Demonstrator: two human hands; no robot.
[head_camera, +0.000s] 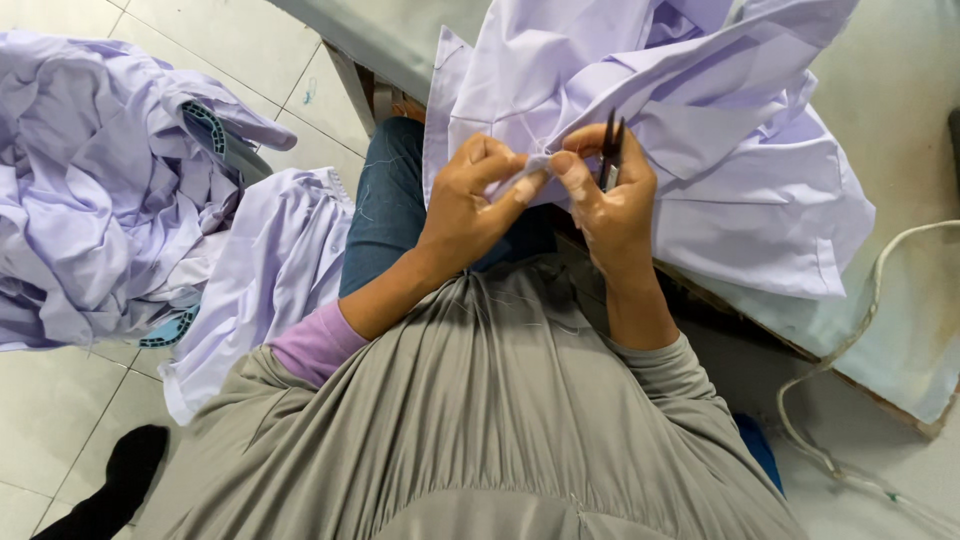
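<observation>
Fabric of a pale lilac garment (700, 130) lies spread over the tabletop (900, 90) and hangs off its near edge toward the person's lap. A small fold of that fabric sits pinched between the two hands, just in front of the tabletop's edge. The left hand (475, 195) is closed on the fold, thumb and fingers pressing it from the left. The right hand (610, 200) grips the same fold with its thumb and forefinger, and also holds a pair of small dark thread snips (611, 150), whose blades point up and away from the person, resting against the cloth. The two hands touch each other at the fingertips.

Below the hands, a grey pleated top (480, 420) fills the lower frame, with a purple cuff (315, 345) showing at the left forearm and blue jeans (385, 210) on the leg beside it. Another lilac garment (265, 270) drapes beside that leg down to the tiled floor (60, 400). Farther left, a crumpled heap of lilac garments (100, 180) rests on the floor. A pale cord (850, 340) loops off the right side of the tabletop.
</observation>
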